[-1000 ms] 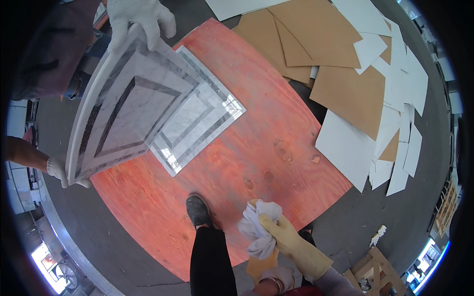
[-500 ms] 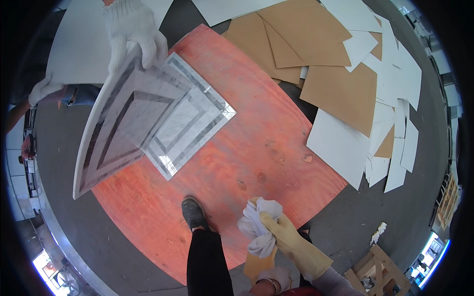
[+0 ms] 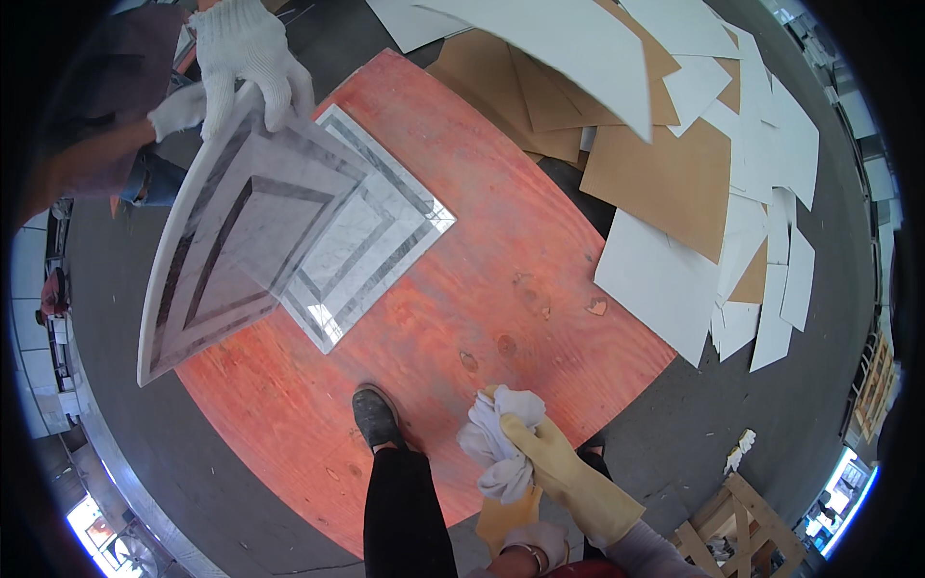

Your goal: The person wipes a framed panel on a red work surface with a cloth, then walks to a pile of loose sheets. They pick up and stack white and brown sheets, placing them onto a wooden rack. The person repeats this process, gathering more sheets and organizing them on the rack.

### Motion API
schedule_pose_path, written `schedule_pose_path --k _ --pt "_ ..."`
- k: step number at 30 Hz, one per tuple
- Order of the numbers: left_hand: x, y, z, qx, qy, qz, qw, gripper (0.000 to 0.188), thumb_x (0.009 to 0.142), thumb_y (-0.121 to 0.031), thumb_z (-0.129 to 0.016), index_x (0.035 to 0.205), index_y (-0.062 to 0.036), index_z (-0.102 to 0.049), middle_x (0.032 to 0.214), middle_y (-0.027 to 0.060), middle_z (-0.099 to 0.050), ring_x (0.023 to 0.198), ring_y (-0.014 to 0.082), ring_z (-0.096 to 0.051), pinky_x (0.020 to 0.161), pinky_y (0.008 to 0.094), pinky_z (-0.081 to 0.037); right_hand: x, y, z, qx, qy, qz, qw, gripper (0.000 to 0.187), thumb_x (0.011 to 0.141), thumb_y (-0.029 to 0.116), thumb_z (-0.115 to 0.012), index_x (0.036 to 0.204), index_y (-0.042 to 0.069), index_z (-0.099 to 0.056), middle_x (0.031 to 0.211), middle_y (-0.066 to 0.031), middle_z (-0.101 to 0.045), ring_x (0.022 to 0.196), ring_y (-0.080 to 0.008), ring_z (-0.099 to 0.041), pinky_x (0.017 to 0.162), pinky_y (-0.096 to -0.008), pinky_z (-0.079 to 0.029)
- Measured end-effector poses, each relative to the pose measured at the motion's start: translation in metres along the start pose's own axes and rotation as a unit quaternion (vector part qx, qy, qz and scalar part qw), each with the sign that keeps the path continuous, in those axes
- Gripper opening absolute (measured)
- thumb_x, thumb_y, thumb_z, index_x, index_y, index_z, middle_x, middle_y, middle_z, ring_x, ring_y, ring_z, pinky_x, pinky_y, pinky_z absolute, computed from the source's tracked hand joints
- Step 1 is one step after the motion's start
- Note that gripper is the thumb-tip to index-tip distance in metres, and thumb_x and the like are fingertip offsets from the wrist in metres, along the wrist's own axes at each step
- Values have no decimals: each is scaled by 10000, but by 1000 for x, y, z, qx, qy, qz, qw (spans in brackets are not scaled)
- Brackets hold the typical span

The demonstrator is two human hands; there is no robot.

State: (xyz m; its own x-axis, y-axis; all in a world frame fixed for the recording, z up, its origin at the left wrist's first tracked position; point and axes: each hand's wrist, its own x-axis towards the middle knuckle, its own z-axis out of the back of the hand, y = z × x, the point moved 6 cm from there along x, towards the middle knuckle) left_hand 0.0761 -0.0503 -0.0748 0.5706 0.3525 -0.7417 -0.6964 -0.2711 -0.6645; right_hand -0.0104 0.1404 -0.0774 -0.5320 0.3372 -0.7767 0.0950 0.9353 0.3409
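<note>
- Two hands of the person show low in the view, the right one in a long cream glove.
- The right hand [image 3: 533, 448] is closed around a bunched white cloth [image 3: 499, 438], thumb pressed on its upper side; the cloth is above the lower part of the red board [image 3: 462, 318].
- The left hand [image 3: 544, 541] sits at the lower edge beside a band [image 3: 534, 556] on the wrist; whether its fingers are spread or curled cannot be told.
- A tan piece [image 3: 508, 518] hangs between the left hand and the cloth; whether that hand grips it is unclear.
- One dark shoe [image 3: 376, 416] of the person stands on the board, at the end of a black trouser leg [image 3: 407, 511].
- Upper left, a co-worker's white knitted glove [image 3: 246, 63] grips the top corner of a tilted marble panel [image 3: 246, 226] with dark inlaid frames.
- Beside it is another white-gloved hand [image 3: 180, 111].
- A flat marble panel [image 3: 361, 241] lies on the board, partly behind the tilted one.
- Brown sheets [image 3: 660, 183] and white sheets [image 3: 655, 284] overlap at the upper right.
- A wooden frame [image 3: 740, 525] stands at the lower right.
</note>
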Motion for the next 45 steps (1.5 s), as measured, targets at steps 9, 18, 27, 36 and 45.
schedule_pose_path --k 9,18,27,36,45 --pt "-28 -12 71 -128 121 78 981 367 854 -303 -451 1118 -116 -623 1126 157 -633 1044 327 -605 873 440 -480 7 -7 0 3 4 1 1000 499 960 241 -517 1380 22 -359 1251 -27 -471 1117 -110 -456 946 -293 -389" --pt "-22 -9 58 -140 99 65 983 354 884 -282 -430 1140 -115 -609 1145 155 -625 1055 324 -601 876 441 -483 17 -7 -7 6 7 0 1000 484 958 236 -521 1373 34 -376 1205 -10 -496 1082 -94 -474 911 -275 -404" --pt "-25 -8 75 -155 92 81 980 359 907 -297 -426 1146 -92 -597 1128 171 -625 1028 331 -613 862 444 -493 33 -21 1 22 19 -2 1000 491 953 227 -531 1374 30 -372 1273 -34 -481 1131 -120 -474 956 -296 -397" --pt "-28 -2 81 -147 74 86 983 363 894 -317 -434 1109 -85 -612 1107 175 -631 998 340 -622 842 456 -502 52 -10 -19 86 29 -18 996 451 948 214 -542 1330 10 -416 1231 -34 -507 1105 -116 -495 925 -282 -417" --pt "-44 -2 111 -167 167 117 965 347 868 -282 -470 1106 -65 -599 1166 160 -599 1044 332 -596 857 461 -478 141 24 -71 -231 -40 -50 971 453 892 360 -572 1247 88 -500 1053 -61 -627 954 -169 -601 798 -318 -477"
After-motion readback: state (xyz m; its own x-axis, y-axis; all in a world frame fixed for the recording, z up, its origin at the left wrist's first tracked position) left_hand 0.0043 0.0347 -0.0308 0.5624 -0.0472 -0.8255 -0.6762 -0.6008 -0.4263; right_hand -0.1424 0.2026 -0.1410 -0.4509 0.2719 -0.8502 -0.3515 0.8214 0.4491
